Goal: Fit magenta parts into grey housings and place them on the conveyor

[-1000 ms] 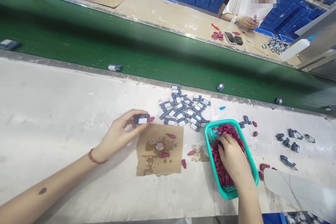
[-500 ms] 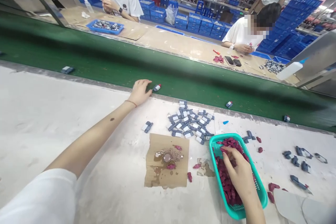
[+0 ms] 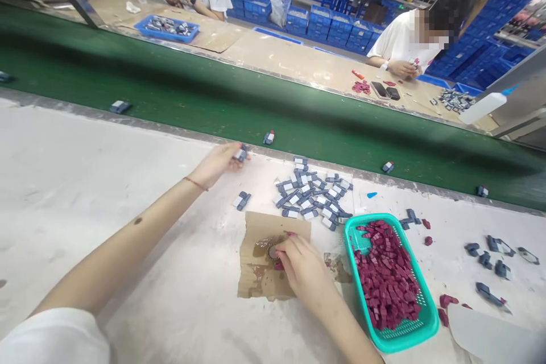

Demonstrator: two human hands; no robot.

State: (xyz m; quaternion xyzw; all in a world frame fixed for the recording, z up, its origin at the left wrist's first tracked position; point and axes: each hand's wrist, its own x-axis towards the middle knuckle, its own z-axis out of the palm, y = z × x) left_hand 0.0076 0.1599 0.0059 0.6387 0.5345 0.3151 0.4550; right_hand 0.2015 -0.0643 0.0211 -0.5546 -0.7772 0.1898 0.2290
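My left hand [image 3: 222,162] is closed around a small blue-grey and white plastic part [image 3: 241,153] at the near edge of the green belt. My right hand [image 3: 309,273] has its fingertips pinched together over a wet, glue-like patch beside a small round disc [image 3: 273,251] on a piece of brown cardboard [image 3: 251,281]. What those fingers hold is hidden. Small maroon pieces lie partly behind the right hand. A green basket [image 3: 433,327] full of maroon pieces [image 3: 386,278] stands to its right. Beyond the cardboard lies a pile of blue-grey and white parts [image 3: 305,196].
The green conveyor belt [image 3: 191,96] crosses ahead, carrying several spaced parts. Loose dark parts [image 3: 485,260] and a blue cap [image 3: 372,195] lie to the right. Across the belt, two people sit at a bench with a blue tray [image 3: 166,37] and a white bottle [image 3: 484,108].
My left hand has drawn back from the belt, now with a blue-grey and white part in it. The right hand has left the basket and moved left onto the cardboard.
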